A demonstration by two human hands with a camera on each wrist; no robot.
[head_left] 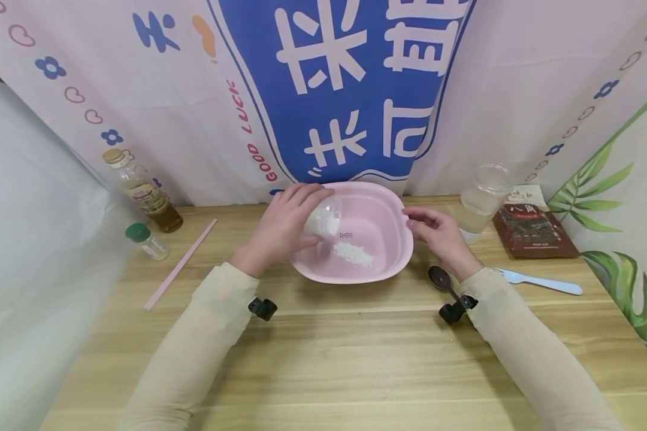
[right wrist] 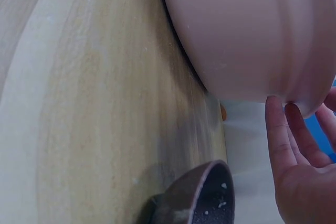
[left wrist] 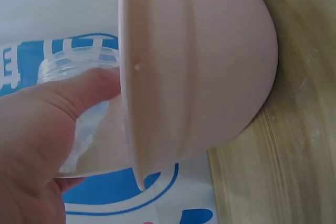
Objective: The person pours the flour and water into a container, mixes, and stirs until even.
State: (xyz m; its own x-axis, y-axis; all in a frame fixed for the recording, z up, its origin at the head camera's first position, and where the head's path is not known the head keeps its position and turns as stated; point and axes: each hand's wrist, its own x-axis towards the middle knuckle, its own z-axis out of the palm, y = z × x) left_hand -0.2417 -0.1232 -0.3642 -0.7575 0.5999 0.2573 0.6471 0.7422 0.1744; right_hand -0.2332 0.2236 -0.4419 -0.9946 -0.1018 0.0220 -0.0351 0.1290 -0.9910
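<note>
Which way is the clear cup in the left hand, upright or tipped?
Tipped. The left hand holds the clear cup on its side over the pink basin, with rice lying in the basin.

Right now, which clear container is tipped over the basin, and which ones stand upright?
The small clear cup gripped in the left hand is tipped over the pink basin. The clear cup on the right, the oil bottle and the green-capped jar stand upright.

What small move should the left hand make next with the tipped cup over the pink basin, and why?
Probably tip the clear cup a little further. The left hand holds it tilted over the pink basin, a small heap of white grains lies inside, and more white remains in the cup. The right hand touches the rim.
</note>
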